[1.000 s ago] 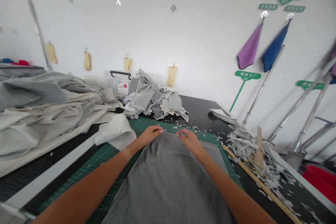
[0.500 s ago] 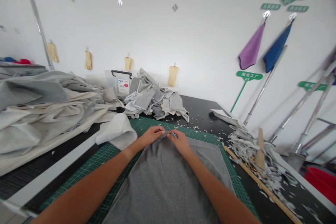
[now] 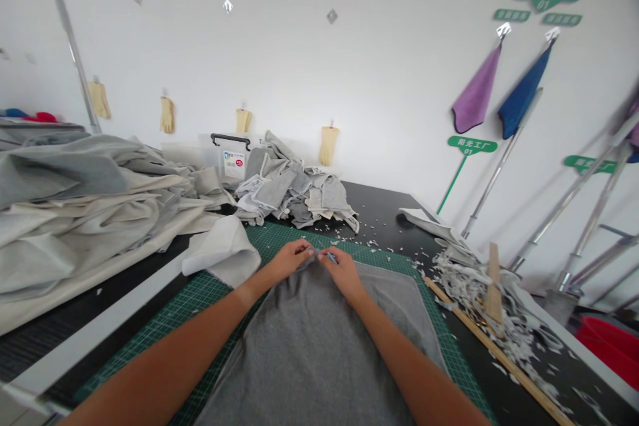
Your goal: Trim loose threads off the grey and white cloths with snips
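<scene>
A grey cloth (image 3: 319, 339) lies over the green cutting mat (image 3: 150, 339), its far edge lifted and bunched between my hands. My left hand (image 3: 293, 257) is closed, pinching that edge between thumb and fingers. Close beside it on the right, my right hand (image 3: 342, 269) is closed around a small blue tool (image 3: 331, 257), with its fingertips at the same edge. Most of the tool is hidden in the hand, so its kind cannot be made out.
Grey and off-white fabric is heaped at left (image 3: 90, 213). Behind the mat is a scrap pile (image 3: 289, 186) beside a clear bin (image 3: 232, 163). Shredded trimmings (image 3: 519, 319) and wooden strips (image 3: 494, 286) lie at right. A white bar (image 3: 100, 319) runs along the left.
Both hands stay at the cloth's far edge with almost no movement. The view has shifted very slightly.
</scene>
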### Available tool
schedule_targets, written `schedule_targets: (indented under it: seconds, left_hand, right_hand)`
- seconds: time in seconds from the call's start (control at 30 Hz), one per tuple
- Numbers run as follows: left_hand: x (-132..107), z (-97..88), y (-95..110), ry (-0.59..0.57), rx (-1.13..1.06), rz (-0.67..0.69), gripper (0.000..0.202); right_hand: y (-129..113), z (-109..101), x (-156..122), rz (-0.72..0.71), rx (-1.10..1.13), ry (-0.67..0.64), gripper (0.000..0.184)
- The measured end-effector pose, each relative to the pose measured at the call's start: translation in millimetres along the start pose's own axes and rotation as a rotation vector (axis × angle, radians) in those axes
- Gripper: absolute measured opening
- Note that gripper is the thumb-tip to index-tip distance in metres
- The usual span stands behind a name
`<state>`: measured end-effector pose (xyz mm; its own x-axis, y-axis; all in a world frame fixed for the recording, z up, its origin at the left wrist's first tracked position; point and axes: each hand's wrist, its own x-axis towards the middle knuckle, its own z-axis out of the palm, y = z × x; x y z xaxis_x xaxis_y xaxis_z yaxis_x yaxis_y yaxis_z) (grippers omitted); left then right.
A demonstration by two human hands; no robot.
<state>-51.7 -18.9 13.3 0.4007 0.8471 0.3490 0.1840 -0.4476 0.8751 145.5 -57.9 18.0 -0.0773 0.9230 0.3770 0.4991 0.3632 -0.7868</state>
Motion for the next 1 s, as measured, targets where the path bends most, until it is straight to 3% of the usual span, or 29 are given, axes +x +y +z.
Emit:
schedule_targets:
  seconds: [1.0]
  left_hand:
    - [1.9, 5.9, -7.0, 0.023, 0.086, 0.034, 0.03]
  right_hand:
    - [-2.5, 1.0, -2.1, -0.028, -0.035, 0.023, 0.02]
